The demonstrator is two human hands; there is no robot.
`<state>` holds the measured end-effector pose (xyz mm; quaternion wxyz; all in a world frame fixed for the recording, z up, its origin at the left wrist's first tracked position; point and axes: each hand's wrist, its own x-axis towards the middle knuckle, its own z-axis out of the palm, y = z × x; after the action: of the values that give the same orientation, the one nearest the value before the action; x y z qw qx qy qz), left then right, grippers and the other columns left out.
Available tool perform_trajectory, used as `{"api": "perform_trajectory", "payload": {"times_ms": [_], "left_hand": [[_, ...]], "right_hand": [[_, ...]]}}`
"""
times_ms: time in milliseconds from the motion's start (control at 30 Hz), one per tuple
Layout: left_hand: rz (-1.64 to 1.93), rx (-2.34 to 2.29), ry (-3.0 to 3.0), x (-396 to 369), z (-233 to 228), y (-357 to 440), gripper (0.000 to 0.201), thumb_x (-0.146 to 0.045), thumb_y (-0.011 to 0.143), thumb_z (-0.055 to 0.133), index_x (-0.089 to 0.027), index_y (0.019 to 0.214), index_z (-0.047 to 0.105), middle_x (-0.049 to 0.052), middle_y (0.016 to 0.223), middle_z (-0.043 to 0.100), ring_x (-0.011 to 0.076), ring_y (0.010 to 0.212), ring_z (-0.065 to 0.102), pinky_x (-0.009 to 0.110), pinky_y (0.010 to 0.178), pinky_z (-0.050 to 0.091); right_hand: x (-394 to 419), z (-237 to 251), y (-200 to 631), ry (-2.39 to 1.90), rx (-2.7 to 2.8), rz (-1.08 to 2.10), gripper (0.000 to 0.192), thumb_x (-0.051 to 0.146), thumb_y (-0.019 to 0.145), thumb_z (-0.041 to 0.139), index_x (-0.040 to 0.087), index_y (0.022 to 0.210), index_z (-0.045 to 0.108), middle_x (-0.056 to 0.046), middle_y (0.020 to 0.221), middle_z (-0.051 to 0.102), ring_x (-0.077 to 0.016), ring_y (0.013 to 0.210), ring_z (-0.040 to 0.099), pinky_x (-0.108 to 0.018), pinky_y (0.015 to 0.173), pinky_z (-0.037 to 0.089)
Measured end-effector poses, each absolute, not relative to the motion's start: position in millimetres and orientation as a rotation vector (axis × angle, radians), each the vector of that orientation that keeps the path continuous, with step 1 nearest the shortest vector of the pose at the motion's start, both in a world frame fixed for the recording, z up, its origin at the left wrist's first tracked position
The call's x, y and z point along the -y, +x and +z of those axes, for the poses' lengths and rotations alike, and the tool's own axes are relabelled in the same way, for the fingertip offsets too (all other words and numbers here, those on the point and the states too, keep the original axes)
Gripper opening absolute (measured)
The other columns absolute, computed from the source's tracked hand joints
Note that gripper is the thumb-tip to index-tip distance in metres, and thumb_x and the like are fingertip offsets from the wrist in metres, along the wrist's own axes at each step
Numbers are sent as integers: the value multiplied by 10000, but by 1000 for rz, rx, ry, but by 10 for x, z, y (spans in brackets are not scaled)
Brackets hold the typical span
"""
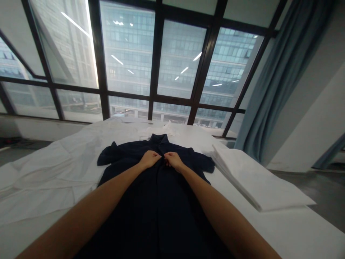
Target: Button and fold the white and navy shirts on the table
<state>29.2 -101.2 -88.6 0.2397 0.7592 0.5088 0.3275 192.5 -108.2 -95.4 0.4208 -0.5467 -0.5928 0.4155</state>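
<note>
A dark navy short-sleeved shirt (172, 201) lies spread face up, its collar pointing toward the windows and its sleeves out to both sides. On the upper front opening, a little below the collar, my left hand (150, 159) pinches the left edge of the placket. Close beside it, my right hand (174, 160) is closed on the right edge of the same placket. The fingertips of both hands almost meet. Any button between them is too small to make out.
The shirt rests on a white-covered table (285, 233). Loose white cloth (48, 176) lies rumpled on the left. To the right sits a folded stack of white sheets (258, 180). Behind are large windows (129, 50) and a blue curtain (283, 79).
</note>
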Motion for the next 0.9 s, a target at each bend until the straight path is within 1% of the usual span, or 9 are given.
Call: {"api": "perform_trajectory", "payload": {"times_ms": [100, 233, 300, 367, 467, 567, 700, 767, 900], "left_hand": [[884, -1442, 2143, 1027, -879, 294, 261, -295, 767, 528, -133, 674, 710, -13, 544, 574, 124, 555, 520, 219, 514, 314], [874, -1481, 2198, 1064, -871, 316, 232, -262, 770, 542, -147, 712, 735, 11, 602, 629, 137, 594, 551, 219, 550, 344], [849, -1494, 2216, 1079, -860, 331, 221, -250, 766, 555, -148, 698, 738, 24, 600, 632, 139, 582, 548, 223, 558, 352], [820, -1493, 2221, 1087, -848, 338, 207, -234, 754, 567, -148, 669, 735, 23, 572, 618, 138, 561, 536, 224, 554, 350], [826, -1472, 2226, 1084, -845, 328, 214, -233, 752, 560, -151, 647, 727, 9, 545, 592, 134, 552, 522, 222, 547, 336], [868, -1452, 2203, 1056, -876, 305, 245, -269, 774, 539, -148, 650, 712, -4, 559, 577, 124, 559, 515, 219, 535, 314], [886, -1397, 2105, 995, -940, 283, 300, -310, 802, 500, -146, 608, 660, -24, 519, 524, 104, 501, 460, 221, 485, 273], [891, -1371, 2016, 975, -963, 282, 314, -335, 810, 490, -147, 606, 637, -33, 493, 504, 96, 455, 424, 221, 458, 265], [881, -1346, 1882, 985, -962, 291, 301, -360, 818, 492, -142, 664, 632, -41, 475, 498, 86, 392, 398, 213, 420, 273]], "right_hand": [[1077, -954, 1932, -1473, 1543, 916, 136, 173, 773, 518, 150, 652, 576, 39, 503, 518, -58, 384, 455, -163, 388, 299], [1093, -913, 1927, -1620, 1728, 659, 124, 249, 730, 615, 164, 646, 645, -7, 526, 574, -113, 474, 526, -208, 476, 357], [1090, -902, 1925, -1618, 1807, 523, 147, 262, 709, 647, 176, 590, 646, -25, 525, 581, -141, 529, 550, -228, 514, 364], [1078, -905, 1930, -1573, 1863, 456, 166, 212, 684, 651, 186, 523, 622, -24, 506, 568, -147, 545, 548, -235, 525, 356], [1065, -925, 1941, -1527, 1877, 508, 181, 132, 671, 611, 181, 499, 587, 1, 464, 523, -118, 500, 511, -218, 490, 331], [1082, -939, 1935, -1442, 1772, 719, 155, 163, 750, 552, 172, 595, 567, 37, 470, 493, -86, 439, 483, -186, 437, 324], [1124, -947, 1913, -1250, 1647, 969, 124, 194, 817, 506, 179, 694, 505, 60, 521, 499, -78, 443, 508, -160, 406, 355], [1133, -955, 1913, -1217, 1621, 1000, 122, 176, 815, 511, 178, 695, 489, 59, 535, 511, -79, 455, 524, -158, 409, 373], [1127, -980, 1933, -1177, 1621, 1021, 134, 180, 803, 549, 172, 683, 489, 58, 550, 525, -79, 472, 540, -159, 424, 394]]}}
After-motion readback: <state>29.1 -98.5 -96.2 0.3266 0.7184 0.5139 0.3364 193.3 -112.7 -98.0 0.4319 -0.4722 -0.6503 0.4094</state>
